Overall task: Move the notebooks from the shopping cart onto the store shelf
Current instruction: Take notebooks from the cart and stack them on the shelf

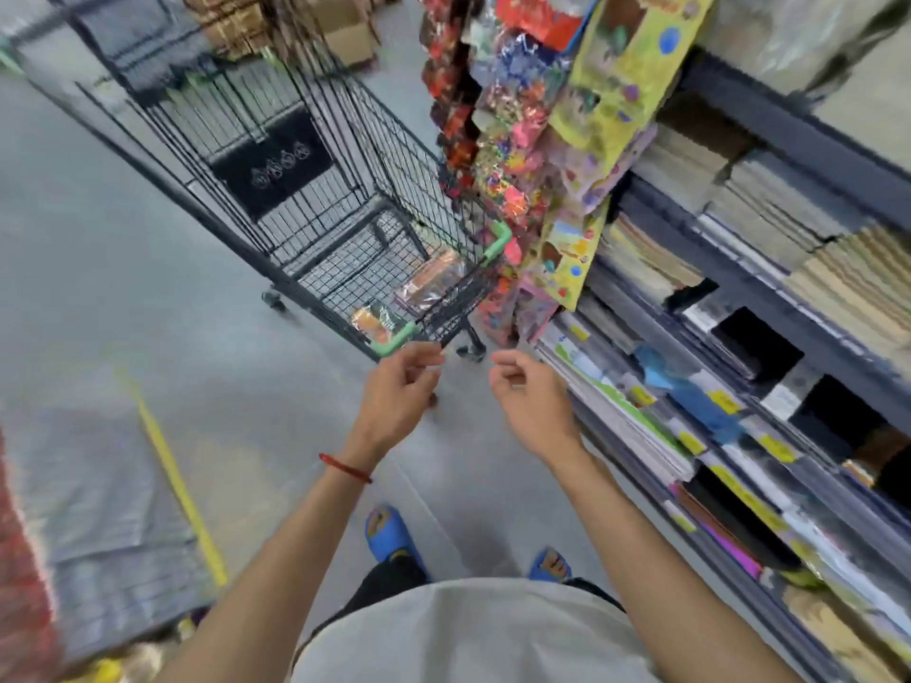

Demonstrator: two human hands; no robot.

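Grey floor [148, 248] lay beneath the left hand [399, 389] and right hand [530, 394], both loosely curled and empty, near the shopping cart [345, 189]. Notebooks [434, 283] lay at its near end; glossy wrap might slip from a hasty grip before the store shelf [769, 300].

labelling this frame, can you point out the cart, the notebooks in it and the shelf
cart [392, 340], head view, green bumper on its near corner
notebooks [434, 283], head view, top of the wrapped pack
shelf [813, 140], head view, dark upper beam
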